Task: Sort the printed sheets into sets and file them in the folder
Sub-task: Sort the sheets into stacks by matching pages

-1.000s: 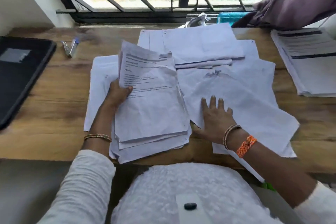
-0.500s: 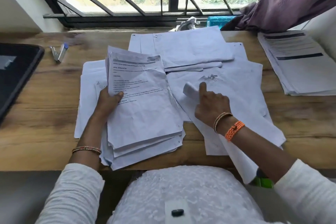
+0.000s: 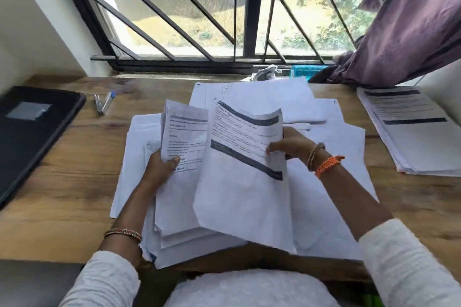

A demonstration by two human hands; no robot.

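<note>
My left hand (image 3: 162, 169) grips a thick stack of printed sheets (image 3: 179, 189) by its left edge, tilted up over the desk's near edge. My right hand (image 3: 287, 146) pinches the right edge of a single printed sheet with dark bands (image 3: 239, 172), held up in front of that stack and overlapping it. Several loose white sheets (image 3: 336, 182), blank side up, lie spread on the wooden desk (image 3: 69, 182) beneath and behind both hands. A black folder (image 3: 32, 137) lies shut at the desk's left edge.
A separate pile of printed sheets (image 3: 414, 132) lies at the right of the desk. A stapler (image 3: 102, 103) sits at the back left near the folder. A barred window (image 3: 224, 20) and a purple curtain (image 3: 411, 20) stand behind the desk.
My right hand, flat on the loose sheets a second ago, has picked one up, turned it print side up and raised it beside the left hand's stack. The camera has tilted upward.
</note>
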